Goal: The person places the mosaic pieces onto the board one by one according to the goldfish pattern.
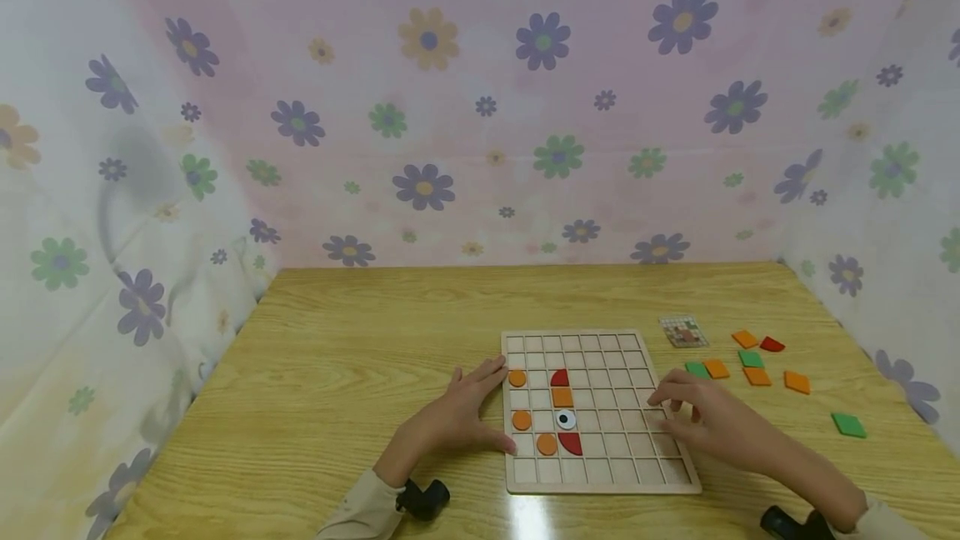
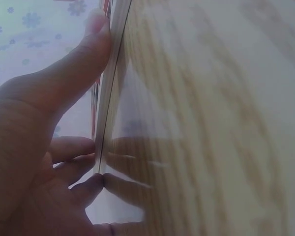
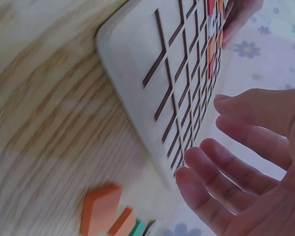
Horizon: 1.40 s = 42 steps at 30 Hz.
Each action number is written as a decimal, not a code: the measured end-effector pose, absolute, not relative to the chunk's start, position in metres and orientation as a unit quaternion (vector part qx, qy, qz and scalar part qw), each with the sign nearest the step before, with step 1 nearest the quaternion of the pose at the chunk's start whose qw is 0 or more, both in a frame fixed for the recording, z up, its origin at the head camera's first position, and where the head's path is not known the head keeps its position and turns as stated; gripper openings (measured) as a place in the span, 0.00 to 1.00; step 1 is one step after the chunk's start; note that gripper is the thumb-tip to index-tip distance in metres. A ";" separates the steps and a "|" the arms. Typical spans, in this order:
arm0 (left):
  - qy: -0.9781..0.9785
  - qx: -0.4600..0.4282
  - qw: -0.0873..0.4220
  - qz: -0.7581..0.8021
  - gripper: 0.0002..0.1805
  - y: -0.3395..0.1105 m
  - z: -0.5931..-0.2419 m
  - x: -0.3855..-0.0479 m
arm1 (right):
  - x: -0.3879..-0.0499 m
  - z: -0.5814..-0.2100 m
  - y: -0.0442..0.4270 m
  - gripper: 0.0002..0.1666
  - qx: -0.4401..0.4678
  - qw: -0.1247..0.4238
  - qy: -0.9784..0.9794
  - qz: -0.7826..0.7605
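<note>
A wooden grid board (image 1: pixel 615 423) lies flat on the table. In its left columns sit several orange discs (image 1: pixel 521 420), an orange square (image 1: pixel 562 397), a round eye piece (image 1: pixel 566 419) and two red quarter-round pieces (image 1: pixel 571 443). My left hand (image 1: pixel 461 415) rests against the board's left edge, thumb and fingers spread apart; the left wrist view shows its thumb (image 2: pixel 91 46) along the rim. Over the right edge hovers my right hand (image 1: pixel 705 415), its fingers loosely bent. The right wrist view shows nothing between that hand's thumb and fingers (image 3: pixel 226 172).
Right of the board lie loose orange squares (image 1: pixel 797 382), green squares (image 1: pixel 848 425) and a red quarter-round piece (image 1: pixel 772 344). A small pattern card (image 1: pixel 683 331) lies by the board's far right corner. Behind the wooden table (image 1: pixel 360 340) hangs a flowered cloth (image 1: pixel 465 123).
</note>
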<state>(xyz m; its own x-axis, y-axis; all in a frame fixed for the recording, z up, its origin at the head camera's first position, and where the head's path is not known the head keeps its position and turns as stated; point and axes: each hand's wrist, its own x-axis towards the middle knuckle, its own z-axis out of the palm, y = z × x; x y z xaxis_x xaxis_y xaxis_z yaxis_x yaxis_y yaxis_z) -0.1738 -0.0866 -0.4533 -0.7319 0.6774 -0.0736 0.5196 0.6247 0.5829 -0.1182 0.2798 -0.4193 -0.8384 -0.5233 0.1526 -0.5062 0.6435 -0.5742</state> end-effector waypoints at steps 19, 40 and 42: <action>0.888 0.341 0.147 0.272 0.60 -0.085 -0.455 -0.176 | -0.112 -0.427 0.326 0.17 -0.302 -0.042 0.906 -0.293; 0.891 0.331 0.149 0.273 0.59 -0.086 -0.452 -0.173 | -0.108 -0.455 0.352 0.29 -0.342 -0.047 0.881 -0.323; 0.890 0.334 0.146 0.273 0.59 -0.086 -0.452 -0.173 | -0.107 -0.457 0.354 0.27 -0.341 -0.037 0.878 -0.334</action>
